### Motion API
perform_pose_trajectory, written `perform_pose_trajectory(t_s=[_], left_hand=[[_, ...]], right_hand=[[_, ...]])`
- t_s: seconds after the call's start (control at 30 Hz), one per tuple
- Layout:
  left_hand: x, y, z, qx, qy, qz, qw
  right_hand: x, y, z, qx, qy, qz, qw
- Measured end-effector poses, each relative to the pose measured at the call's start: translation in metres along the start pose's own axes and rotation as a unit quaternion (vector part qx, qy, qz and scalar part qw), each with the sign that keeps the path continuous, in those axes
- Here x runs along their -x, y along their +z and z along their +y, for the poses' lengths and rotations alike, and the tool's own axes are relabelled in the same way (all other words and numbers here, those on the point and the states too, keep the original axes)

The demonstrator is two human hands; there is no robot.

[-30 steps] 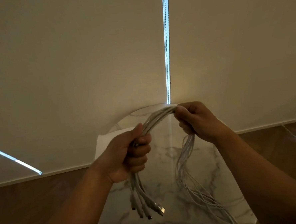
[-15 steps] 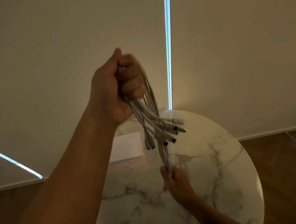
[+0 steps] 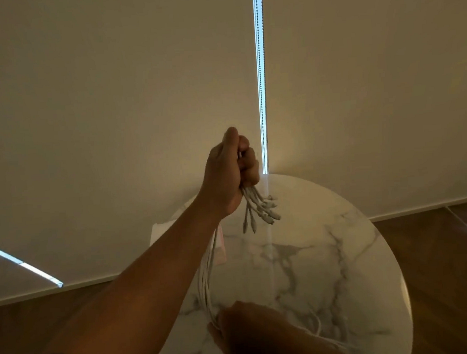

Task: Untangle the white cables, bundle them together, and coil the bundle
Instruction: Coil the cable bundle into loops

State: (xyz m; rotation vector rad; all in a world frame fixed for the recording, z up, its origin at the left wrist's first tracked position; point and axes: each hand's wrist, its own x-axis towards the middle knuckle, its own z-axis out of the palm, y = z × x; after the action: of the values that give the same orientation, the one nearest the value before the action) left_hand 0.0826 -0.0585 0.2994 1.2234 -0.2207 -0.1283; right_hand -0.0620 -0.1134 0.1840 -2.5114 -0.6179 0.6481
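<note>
Cables point(image 3: 209, 274), white and bundled, hang stretched above marble table point(image 3: 341, 252). Left hand point(image 3: 227, 177) is fisted round them up high, plug ends point(image 3: 267, 213) splaying down-right beneath it. Right hand point(image 3: 244, 326) grips the strands low, near the tabletop. Long axis near-vertical, slightly tilted. Best approach: even tension, right hand combing downward so strands lie parallel.

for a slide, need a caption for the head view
Left hand held high gripping the white cables near their plugs, right hand holding them low over the marble table.

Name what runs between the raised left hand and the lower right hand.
In the head view, the bundle of white cables stretches from the left hand down to the right hand, above the marble table.
</note>
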Motion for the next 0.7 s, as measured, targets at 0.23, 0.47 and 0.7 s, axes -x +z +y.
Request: perform_pose_trajectory(t_s=[0.23,0.47,0.7], left_hand=[[0.012,-0.041,-0.033,-0.215,-0.019,-0.058,0.975],[0.026,-0.051,-0.044,-0.286,-0.039,-0.164,0.943],[0.031,-0.056,-0.033,-0.245,-0.096,-0.258,0.929]], right_hand=[[0.035,-0.071,0.003,0.089,-0.011,-0.06,0.994],[0.052,-0.119,0.012,0.155,-0.089,0.043,0.983],[0.051,-0.162,0.042,0.046,-0.146,0.124,0.98]])
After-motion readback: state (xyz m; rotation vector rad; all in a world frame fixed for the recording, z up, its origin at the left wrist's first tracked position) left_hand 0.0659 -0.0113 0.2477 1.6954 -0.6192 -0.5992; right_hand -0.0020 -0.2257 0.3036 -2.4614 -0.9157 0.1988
